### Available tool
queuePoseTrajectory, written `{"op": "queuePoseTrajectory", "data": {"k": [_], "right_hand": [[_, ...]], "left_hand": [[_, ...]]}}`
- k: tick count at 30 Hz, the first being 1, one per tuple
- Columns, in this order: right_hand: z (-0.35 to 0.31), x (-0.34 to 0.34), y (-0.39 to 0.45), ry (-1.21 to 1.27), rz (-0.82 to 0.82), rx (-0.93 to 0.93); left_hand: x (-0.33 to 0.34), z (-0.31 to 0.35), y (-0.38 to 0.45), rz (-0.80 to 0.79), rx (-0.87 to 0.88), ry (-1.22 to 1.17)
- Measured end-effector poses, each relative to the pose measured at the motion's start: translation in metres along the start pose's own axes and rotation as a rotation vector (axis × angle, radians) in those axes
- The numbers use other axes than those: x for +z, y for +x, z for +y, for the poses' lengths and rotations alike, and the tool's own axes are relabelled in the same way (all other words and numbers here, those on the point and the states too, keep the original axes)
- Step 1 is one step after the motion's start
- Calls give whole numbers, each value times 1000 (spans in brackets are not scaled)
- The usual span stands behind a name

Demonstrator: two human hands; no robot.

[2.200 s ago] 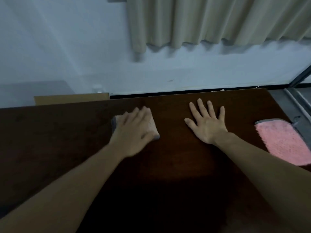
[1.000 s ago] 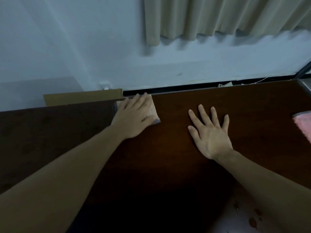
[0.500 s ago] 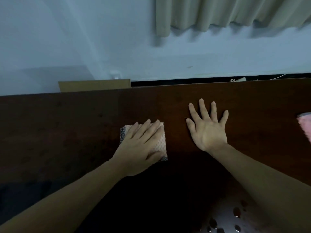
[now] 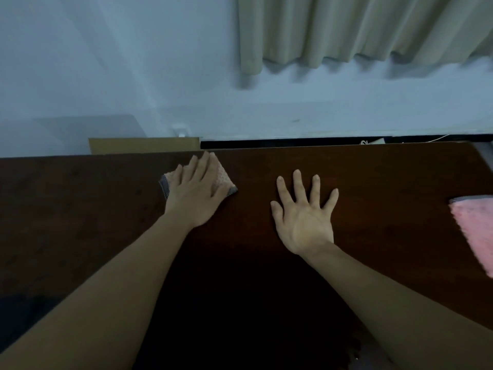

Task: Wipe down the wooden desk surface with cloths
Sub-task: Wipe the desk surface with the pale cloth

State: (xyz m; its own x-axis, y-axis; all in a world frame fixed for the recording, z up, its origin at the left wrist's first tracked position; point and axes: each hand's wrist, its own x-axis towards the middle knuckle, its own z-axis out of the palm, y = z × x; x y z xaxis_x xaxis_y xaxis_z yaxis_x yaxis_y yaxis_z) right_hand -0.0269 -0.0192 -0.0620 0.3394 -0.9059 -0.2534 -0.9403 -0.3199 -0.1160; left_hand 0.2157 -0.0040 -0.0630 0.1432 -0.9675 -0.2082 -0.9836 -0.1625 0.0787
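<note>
Where the dark wooden worktop [image 4: 373, 182] meets the wall at its far edge, a cardboard box [image 4: 144, 145] stands behind it on the left. Just right of the box, the left hand [image 4: 194, 193] lies flat with straight fingers on a small pale cloth with a grey edge [image 4: 222, 180], pressing it against the worktop close to the far edge. Near it to the right, the right hand [image 4: 304, 220] rests palm down on the bare wood, fingers spread and holding nothing. Well apart, at the right border of the view, a pink cloth with a grey trim [image 4: 474, 231] lies on the worktop. Above, beige curtains [image 4: 346, 30] hang against the pale wall.
</note>
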Motion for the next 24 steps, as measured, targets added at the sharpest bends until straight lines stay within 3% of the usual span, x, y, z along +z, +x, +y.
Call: {"op": "queuePoseTrajectory", "data": {"k": [9, 12, 20, 24], "right_hand": [[0, -2, -3, -2, -10, 8], [-1, -1, -2, -2, -11, 6], [0, 0, -1, -13, 22, 10], [-1, -1, -2, -34, -10, 19]], "left_hand": [[13, 3, -120, -118, 283, 0], [12, -8, -98, -109, 297, 19], [0, -30, 15, -17, 122, 60], [-3, -28, 10, -26, 122, 59]]}}
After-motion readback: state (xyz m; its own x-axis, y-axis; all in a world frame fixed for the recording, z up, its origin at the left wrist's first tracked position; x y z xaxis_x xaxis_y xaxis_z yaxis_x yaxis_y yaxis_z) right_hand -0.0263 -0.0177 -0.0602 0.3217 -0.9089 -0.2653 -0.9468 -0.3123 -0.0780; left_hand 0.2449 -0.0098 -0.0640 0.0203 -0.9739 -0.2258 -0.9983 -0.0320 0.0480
